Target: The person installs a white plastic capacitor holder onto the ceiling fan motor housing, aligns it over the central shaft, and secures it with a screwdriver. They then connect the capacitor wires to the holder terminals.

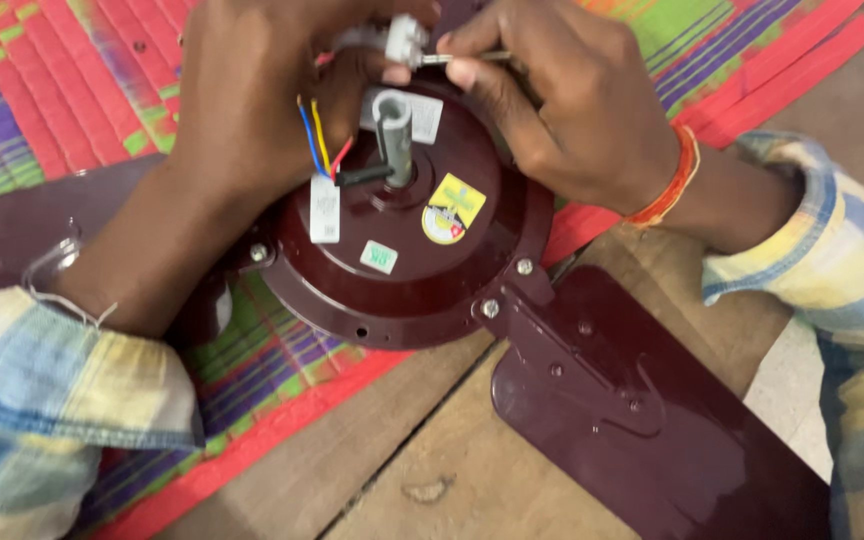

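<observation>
While both hands work over the fan motor, the scene reads so:
Left hand (252, 95): closed around a small white connector block (404, 38), at the far side above the motor.
Wires (317, 140): blue, yellow and red, they run from the grey shaft (393, 135) up under the left hand.
Fan motor (402, 250): round, maroon, with stickers, lying in the middle on a striped mat (52, 90).
Right hand (562, 110): fingers pinch a thin metal tool (462, 58), its tip touching the connector block.
Fan blade (642, 420): maroon, near right, on wooden boards (432, 460).
</observation>
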